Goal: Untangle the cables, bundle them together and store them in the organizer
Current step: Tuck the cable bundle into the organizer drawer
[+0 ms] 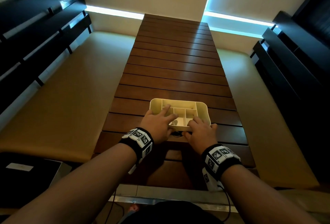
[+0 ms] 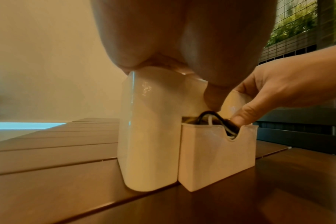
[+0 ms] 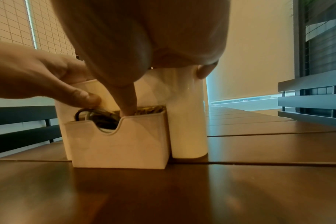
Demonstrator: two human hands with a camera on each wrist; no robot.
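- The slatted wooden table [image 1: 175,74] runs long ahead of me, with cushioned benches [image 1: 67,88] on either side; everything I work on sits at its near end.
- The white organizer [image 1: 201,109] stands near the table's front edge, a divided tray with a lower front pocket [image 2: 211,159] that has a scooped notch in its wall. I judge it light, smooth plastic that would slide if pushed, so it wants steadying from above.
- My left hand [image 1: 157,125] lies over the organizer's left part, fingers spread fairly straight across the dividers, thumb reaching down to the pocket. It presses, it does not clutch.
- My right hand [image 1: 201,132] rests on the near right rim, fingers relaxed and fairly straight, thumb poking down into the pocket. It grips nothing that I can see.
- The cables [image 2: 219,121], dark with a pale strand among them, sit coiled in that front pocket, a loop humping up above the rim and showing through the notch. They look soft and springy, likely to pop back up; I would press on the top of the loop, not pull at an end.
- Yellowish rubber bands [image 3: 150,109], I think, fill the pocket's right end.
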